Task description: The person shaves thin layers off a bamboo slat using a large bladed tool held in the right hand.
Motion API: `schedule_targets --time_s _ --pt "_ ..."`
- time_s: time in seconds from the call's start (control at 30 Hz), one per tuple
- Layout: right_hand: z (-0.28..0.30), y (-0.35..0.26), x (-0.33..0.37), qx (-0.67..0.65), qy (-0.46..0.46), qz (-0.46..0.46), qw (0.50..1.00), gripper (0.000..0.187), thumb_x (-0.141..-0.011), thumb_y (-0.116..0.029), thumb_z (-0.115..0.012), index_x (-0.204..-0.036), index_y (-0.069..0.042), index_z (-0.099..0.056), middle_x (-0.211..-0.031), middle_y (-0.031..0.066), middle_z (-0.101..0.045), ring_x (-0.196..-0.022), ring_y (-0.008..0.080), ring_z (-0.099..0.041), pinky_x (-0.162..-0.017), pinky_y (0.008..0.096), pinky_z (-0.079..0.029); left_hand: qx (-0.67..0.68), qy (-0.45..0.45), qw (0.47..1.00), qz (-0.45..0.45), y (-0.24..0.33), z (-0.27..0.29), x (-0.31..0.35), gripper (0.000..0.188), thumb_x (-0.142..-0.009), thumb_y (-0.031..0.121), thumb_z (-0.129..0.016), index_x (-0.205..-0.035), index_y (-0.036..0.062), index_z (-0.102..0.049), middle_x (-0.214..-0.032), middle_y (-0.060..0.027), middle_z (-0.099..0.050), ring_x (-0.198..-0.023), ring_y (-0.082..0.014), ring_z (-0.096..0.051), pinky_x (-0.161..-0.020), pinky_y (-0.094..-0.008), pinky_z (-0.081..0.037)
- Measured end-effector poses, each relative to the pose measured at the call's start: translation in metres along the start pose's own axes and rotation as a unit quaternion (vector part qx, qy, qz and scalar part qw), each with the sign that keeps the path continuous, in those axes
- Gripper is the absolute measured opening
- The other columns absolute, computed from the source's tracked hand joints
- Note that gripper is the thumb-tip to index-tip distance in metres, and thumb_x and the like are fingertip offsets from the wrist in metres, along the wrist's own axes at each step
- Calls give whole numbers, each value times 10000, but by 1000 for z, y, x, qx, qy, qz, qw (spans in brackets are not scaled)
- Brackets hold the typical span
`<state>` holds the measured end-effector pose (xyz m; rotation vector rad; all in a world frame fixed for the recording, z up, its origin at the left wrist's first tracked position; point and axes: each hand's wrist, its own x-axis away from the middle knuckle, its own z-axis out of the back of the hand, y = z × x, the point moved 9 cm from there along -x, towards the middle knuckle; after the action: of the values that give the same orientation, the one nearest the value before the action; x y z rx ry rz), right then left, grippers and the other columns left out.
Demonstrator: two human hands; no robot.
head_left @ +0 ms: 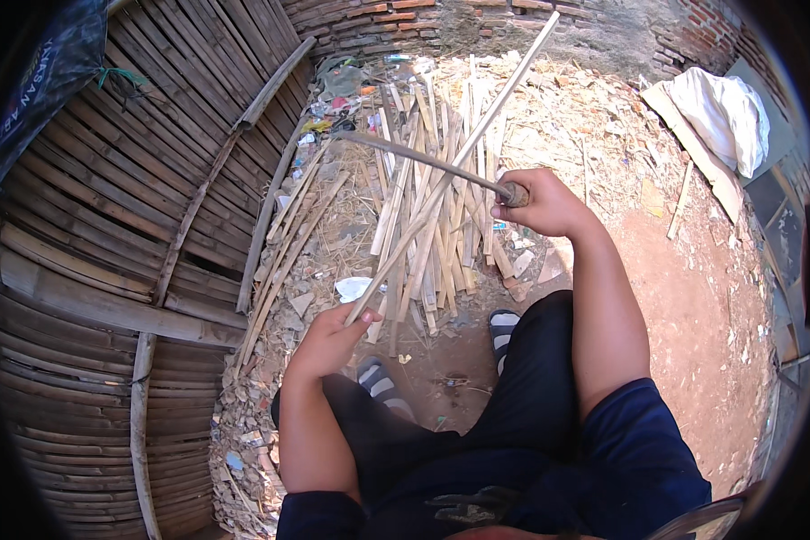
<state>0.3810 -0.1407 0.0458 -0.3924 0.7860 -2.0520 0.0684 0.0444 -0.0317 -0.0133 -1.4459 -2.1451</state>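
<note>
Bamboo-slat wall (108, 234) on the left, lower part cut off by the dark fisheye rim. Brick wall (477, 27) at the top, rough and patchy, upper courses out of frame. Pile of wood strips (423, 279) on rubble ahead — thin, straight, criss-crossed, lower layers buried. White sack (720, 117) upper right, crumpled; contents can't be seen. Long strip (497, 102) runs diagonally above the pile, pale, flat-sided, near end in the left hand. Blade tool (396, 148), long, narrow, greyish, crosses it mid-length — can't tell if they touch. Right hand (544, 205) closed round its stubby handle, most of it covered. Left hand (328, 337) pinches the long strip, thumb visible, underside fingers hidden.
</note>
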Motion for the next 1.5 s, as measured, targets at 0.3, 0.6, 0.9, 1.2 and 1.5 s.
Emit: schedule_targets --time_s 0.3,0.6,0.9,1.2,1.5 --pt "0 -7 6 -17 23 32 999 379 -875 -309 -839 -1117 -35 -736 -944 180 -750 -913 330 -725 -843 444 -549 30 -17 999 29 3 -4 1 264 -1062 246 -656 -1173 33 -765 -809 36 -578 -806 -103 -526 -773 -292 -449" --pt "28 46 -5 -101 140 -22 985 319 -901 -288 -829 -1080 -42 -731 -890 95 -723 -733 193 -667 -695 375 -541 2 -14 1000 -4 5 -5 -5 258 -1068 248 -647 -1142 31 -767 -817 46 -590 -788 -82 -499 -747 -283 -431" --pt "-38 -22 2 49 -74 115 989 315 -849 -236 -872 -966 -22 -672 -825 121 -670 -782 256 -630 -760 394 -514 31 18 999 6 -10 0 -5 245 -1063 239 -651 -1144 43 -774 -863 27 -622 -820 -98 -527 -778 -292 -447" --pt "10 23 -6 -161 68 -101 979 322 -909 -316 -820 -1022 -39 -702 -855 73 -702 -762 179 -648 -738 356 -536 -6 22 1000 2 -1 3 -3 265 -1064 259 -657 -1154 36 -769 -982 -21 -702 -915 -126 -589 -869 -319 -474" --pt "3 18 -7 -134 41 -11 990 283 -874 -259 -866 -958 -44 -702 -804 38 -686 -789 152 -618 -755 344 -509 6 24 1000 -4 -1 3 0 251 -1065 250 -655 -1154 46 -770 -949 -19 -692 -934 -128 -594 -891 -318 -475"
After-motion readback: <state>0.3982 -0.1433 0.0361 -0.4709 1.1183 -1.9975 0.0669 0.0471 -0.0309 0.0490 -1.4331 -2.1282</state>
